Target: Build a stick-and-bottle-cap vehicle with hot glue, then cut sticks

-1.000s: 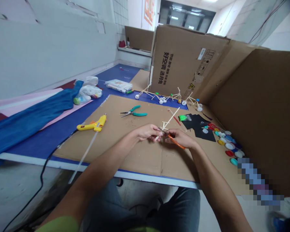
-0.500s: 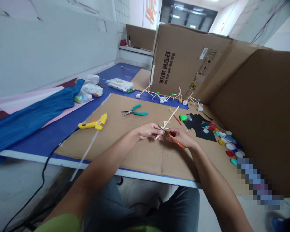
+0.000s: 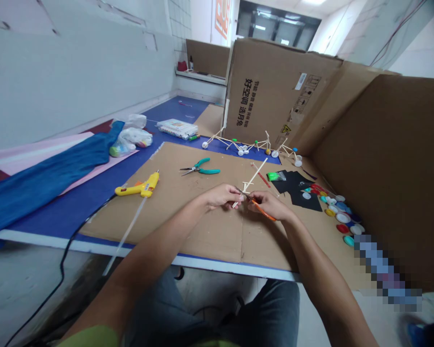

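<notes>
Above the cardboard sheet, my left hand (image 3: 222,196) is closed on a small frame of thin wooden sticks (image 3: 256,173). One long stick points up and away, with short cross sticks near my fingers. My right hand (image 3: 267,204), beside it, grips orange-handled scissors (image 3: 263,211). Their dark blades reach left to the sticks at my left fingertips; whether they are closed on a stick I cannot tell. Farther left lie teal-handled pliers (image 3: 202,167) and a yellow glue gun (image 3: 141,187) with a long glue stick (image 3: 128,231) in it.
Stick models with bottle-cap wheels (image 3: 242,149) stand at the back before a large cardboard box (image 3: 275,91). Black sheets (image 3: 298,190), a green packet (image 3: 275,177) and several bottle caps (image 3: 343,218) lie at right. Plastic bags (image 3: 133,137) and blue cloth (image 3: 65,176) are at left.
The view has shifted slightly. Both hands, the sticks and the scissors keep nearly the same position.
</notes>
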A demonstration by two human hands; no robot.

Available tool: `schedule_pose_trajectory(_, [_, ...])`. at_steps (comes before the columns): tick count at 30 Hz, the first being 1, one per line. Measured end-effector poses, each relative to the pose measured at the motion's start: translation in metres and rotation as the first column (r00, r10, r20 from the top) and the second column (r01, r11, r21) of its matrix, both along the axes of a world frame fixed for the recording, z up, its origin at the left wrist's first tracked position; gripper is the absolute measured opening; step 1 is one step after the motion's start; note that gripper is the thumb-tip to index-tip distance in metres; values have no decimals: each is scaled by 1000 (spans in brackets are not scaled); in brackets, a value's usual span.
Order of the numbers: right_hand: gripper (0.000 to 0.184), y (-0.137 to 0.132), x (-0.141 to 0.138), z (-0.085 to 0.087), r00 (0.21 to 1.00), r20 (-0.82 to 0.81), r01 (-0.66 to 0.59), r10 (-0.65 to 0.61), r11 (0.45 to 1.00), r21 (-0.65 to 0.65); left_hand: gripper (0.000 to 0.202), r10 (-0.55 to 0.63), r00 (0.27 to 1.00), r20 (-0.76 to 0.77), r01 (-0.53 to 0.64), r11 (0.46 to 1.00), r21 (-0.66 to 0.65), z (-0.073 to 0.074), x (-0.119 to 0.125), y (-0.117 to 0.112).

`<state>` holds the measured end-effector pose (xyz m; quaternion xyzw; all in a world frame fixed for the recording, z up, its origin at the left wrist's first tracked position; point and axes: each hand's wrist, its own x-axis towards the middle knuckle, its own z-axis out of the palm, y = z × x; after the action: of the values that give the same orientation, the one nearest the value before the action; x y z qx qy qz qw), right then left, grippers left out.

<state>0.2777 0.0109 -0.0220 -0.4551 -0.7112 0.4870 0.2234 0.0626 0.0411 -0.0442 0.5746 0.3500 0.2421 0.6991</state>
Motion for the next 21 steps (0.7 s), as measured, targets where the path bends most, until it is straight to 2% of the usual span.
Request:
schedule_pose_trajectory(4, [23,5,12,6,998,-30,62,-61,997,45,37,2,999,-49,2,997,71,-2,1,-3])
schedule_pose_trajectory(7, [26,9,27,12,980,-99,182,-174,980,86,29,85,980,-182,-40,971,236,-5,8,-9])
schedule_pose_trajectory(9, [27,11,34,15,957,-148,266,-248,957,114,22,214,923,-320,-59,901,431,-7,17,-16])
schedule_pose_trajectory(11, [25,12,37,15,943,-163,311,-289,941,130,19,336,832,-442,-3,798,602,-9,27,-22])
schedule_pose_trajectory(13, [24,12,34,14,945,-144,312,-293,941,133,19,412,753,-513,79,717,692,-11,35,-26])
schedule_pose_trajectory(15, [25,11,30,13,952,-120,297,-282,945,136,20,456,711,-535,115,676,728,-12,41,-28])
schedule_pose_trajectory(17, [26,11,27,13,956,-109,286,-272,948,137,22,486,689,-538,106,667,738,-10,41,-28])
schedule_pose_trajectory(21, [26,12,27,12,945,-127,317,-302,940,124,20,499,646,-577,79,708,701,0,29,-25])
